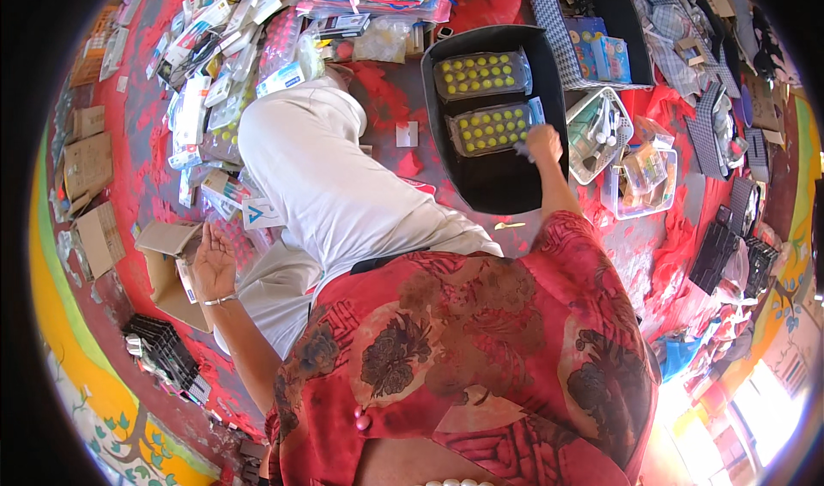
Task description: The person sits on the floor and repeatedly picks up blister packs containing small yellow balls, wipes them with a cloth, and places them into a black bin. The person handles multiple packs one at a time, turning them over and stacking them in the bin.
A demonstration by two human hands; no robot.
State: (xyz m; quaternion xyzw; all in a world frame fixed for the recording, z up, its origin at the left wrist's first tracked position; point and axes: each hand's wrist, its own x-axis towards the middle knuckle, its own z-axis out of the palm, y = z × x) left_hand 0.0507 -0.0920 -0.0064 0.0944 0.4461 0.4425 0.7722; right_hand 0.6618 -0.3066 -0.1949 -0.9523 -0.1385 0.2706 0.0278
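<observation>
My right hand is closed at the right side of a black fabric bin. A small greyish bit shows at its fingertips, too small to name. Inside the bin lie two clear packs of round yellow-green pieces in rows, a far pack and a near pack. The near pack's right end, with a blue-and-white label, lies close to my fingers. My left hand is open with nothing in it, palm up, beside an open cardboard box.
A large pile of packaged goods covers the far left floor. Right of the black bin stand a checked fabric bin, a white basket with utensils and a clear tub. A small yellow piece lies on the red floor.
</observation>
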